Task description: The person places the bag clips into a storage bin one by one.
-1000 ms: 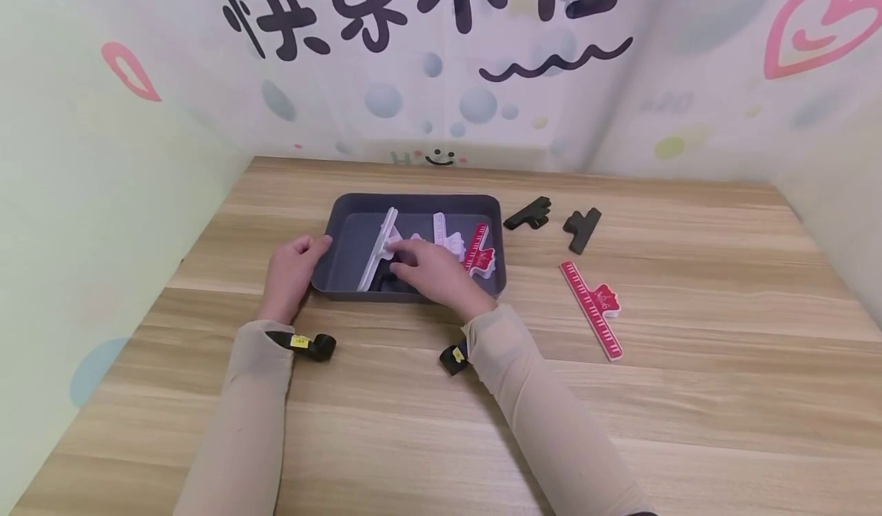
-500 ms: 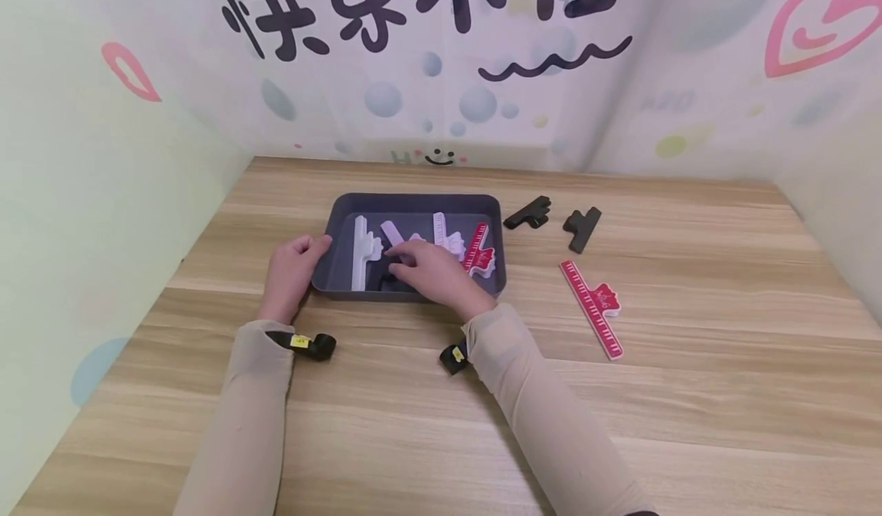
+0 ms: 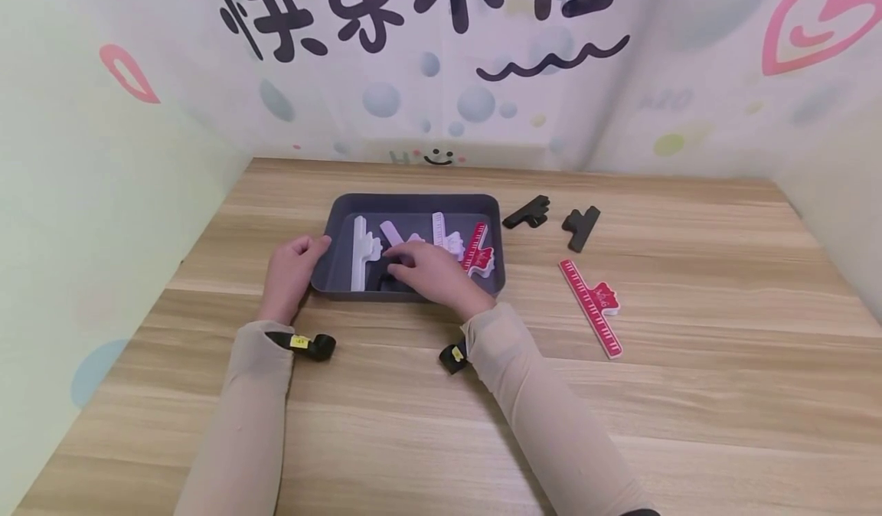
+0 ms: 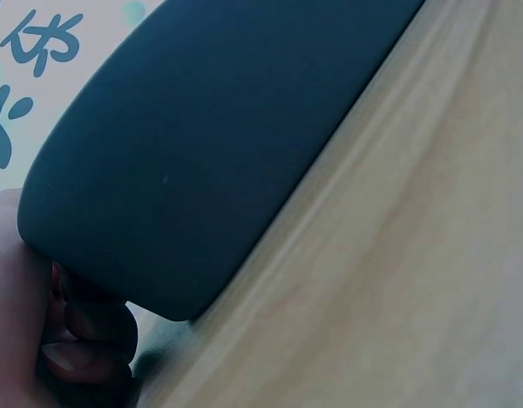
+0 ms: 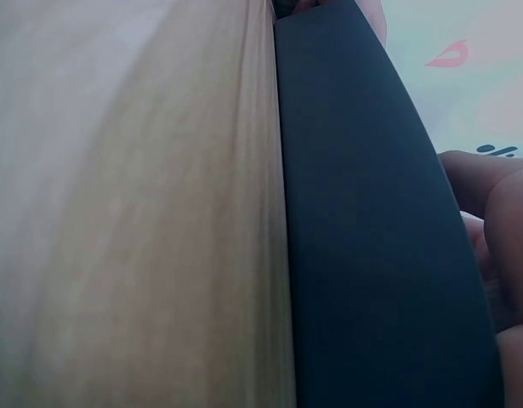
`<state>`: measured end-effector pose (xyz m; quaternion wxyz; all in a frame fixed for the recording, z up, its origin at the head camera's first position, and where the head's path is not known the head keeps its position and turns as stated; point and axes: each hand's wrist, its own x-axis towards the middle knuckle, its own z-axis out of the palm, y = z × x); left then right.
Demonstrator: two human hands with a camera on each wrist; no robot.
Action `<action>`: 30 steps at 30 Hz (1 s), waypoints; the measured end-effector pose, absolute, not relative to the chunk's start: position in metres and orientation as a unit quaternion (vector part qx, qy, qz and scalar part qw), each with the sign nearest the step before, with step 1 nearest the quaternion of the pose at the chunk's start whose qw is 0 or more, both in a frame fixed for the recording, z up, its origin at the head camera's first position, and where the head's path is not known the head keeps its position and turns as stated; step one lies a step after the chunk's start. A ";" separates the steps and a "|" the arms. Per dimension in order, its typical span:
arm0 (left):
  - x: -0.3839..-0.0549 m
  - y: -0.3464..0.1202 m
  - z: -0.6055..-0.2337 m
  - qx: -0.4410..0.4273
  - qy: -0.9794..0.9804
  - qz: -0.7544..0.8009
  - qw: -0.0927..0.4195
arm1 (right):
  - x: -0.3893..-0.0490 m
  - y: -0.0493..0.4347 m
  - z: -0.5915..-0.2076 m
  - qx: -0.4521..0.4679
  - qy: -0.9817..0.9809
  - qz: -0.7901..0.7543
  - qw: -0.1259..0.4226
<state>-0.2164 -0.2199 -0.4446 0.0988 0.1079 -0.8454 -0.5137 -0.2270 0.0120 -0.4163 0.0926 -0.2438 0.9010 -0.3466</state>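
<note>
A dark grey tray [image 3: 406, 296] sits at the back of the table. My left hand [image 3: 292, 271] grips its left end, thumb at the rim; the left wrist view shows curled fingers [image 4: 82, 340] against the tray's end. My right hand [image 3: 437, 271] reaches over the front rim into the tray, a gap between its thumb and forefinger. Just left of those fingertips lies a white clip [image 3: 360, 252]. Beyond them is a pink clip [image 3: 391, 233], partly covered by the hand. A black clip [image 3: 386, 277] lies under the fingers, mostly hidden.
Inside the tray's right side are a pale purple clip [image 3: 439, 229] and a red clip [image 3: 475, 248]. Right of the tray lie two black clips, one nearer [image 3: 529, 213] and one farther out [image 3: 583, 229]. A long red clip [image 3: 591, 309] is closer to the front.
The white clip, slanted at my right fingertips a second ago, has dropped left onto the tray floor, uncovering the pink clip. My right hand has let go; the left hand has stayed put.
</note>
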 end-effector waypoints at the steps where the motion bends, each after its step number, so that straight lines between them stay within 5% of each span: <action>1: -0.217 -0.220 -0.445 0.108 -0.846 -0.513 0.099 | -0.227 0.012 -0.416 -0.244 0.901 -0.348 0.092; 30: -0.219 -0.219 -0.445 0.097 -0.846 -0.514 0.099 | -0.231 0.031 -0.402 -0.237 0.909 -0.339 0.051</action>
